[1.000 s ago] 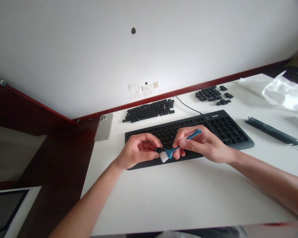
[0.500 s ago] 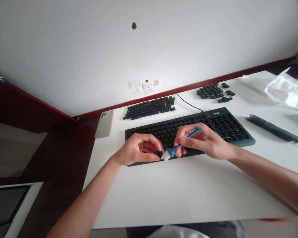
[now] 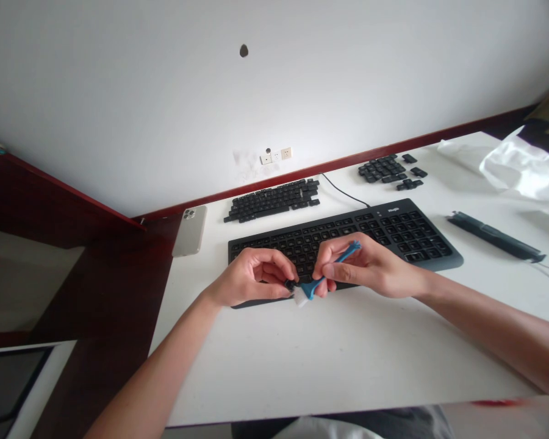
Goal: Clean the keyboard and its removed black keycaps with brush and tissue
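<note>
Between the thumb and fingers of my left hand (image 3: 251,277) a small black keycap (image 3: 290,285) is pinched. My right hand (image 3: 363,265) grips a blue-handled brush (image 3: 319,284) like a pen. Its white bristles (image 3: 301,297) are right at the keycap, by my left fingertips. Both hands are over the front edge of a black keyboard (image 3: 396,228), whose keycaps are off, leaving bare key sockets. My hands cover part of its lower rows.
Rows of removed keycaps (image 3: 272,201) lie behind the keyboard, with a smaller group (image 3: 382,169) further right. A phone (image 3: 190,230) lies at the left edge of the white table (image 3: 256,366). To the right are a long black bar (image 3: 494,235) and a white plastic bag (image 3: 516,161).
The brush has moved slightly left and down against the keycap, its bristles now tilted toward me. My left hand keeps its pinch. The whole view has shifted a little.
</note>
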A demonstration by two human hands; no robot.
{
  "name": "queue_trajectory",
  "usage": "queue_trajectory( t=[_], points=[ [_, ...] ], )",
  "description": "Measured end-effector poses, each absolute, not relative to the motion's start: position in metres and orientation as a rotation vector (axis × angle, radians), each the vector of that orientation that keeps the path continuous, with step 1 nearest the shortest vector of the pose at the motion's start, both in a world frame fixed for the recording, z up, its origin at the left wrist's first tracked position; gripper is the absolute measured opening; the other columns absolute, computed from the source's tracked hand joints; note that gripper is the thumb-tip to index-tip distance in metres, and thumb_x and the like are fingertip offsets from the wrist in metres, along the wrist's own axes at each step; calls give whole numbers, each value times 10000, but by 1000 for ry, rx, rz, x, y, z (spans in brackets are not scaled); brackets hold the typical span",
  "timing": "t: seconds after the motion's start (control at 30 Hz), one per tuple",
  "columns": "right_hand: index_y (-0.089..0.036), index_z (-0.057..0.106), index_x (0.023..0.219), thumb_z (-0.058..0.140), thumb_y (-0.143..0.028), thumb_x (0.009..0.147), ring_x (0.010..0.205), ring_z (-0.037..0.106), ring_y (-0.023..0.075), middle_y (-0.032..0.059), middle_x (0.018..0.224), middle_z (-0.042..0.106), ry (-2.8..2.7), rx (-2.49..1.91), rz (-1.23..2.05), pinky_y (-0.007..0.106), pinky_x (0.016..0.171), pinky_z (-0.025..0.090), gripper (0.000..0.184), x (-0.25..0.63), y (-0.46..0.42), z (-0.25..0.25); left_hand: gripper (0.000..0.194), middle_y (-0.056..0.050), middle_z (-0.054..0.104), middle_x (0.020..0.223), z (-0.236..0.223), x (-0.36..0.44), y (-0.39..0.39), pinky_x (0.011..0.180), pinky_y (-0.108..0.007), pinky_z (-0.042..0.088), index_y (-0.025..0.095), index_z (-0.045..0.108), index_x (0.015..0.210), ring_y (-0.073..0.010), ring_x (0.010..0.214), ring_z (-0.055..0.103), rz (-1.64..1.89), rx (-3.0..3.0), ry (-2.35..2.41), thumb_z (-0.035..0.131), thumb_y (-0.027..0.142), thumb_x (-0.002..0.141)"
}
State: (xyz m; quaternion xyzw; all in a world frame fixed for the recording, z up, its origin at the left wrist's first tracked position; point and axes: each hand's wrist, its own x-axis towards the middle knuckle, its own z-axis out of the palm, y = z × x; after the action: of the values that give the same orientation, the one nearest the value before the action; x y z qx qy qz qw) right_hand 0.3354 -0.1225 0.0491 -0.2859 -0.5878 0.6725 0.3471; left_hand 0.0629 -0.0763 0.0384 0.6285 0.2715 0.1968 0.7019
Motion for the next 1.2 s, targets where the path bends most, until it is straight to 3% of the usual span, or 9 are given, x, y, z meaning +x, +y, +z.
queue_trajectory(
  t=[0.27, 1.2],
  points=[
    [-145, 711, 895, 713, -453, 993, 737, 721, 182, 95, 807, 783, -1512, -748, 1688, 306, 698, 583, 323, 339, -120, 48, 247, -87, 750, 1018, 37, 63, -75, 807, -273, 614, 152, 735, 920, -175, 917, 737, 455, 1388, 586, 912, 208, 756],
    [-110, 728, 980, 697, -395, 1018, 802, 737, 183, 118, 882, 800, -1528, -701, 1771, 301, 740, 582, 289, 338, -120, 47, 254, -74, 725, 1012, 38, 64, -76, 792, -264, 583, 148, 721, 894, -165, 924, 695, 437, 1399, 583, 919, 215, 749]
  ],
)
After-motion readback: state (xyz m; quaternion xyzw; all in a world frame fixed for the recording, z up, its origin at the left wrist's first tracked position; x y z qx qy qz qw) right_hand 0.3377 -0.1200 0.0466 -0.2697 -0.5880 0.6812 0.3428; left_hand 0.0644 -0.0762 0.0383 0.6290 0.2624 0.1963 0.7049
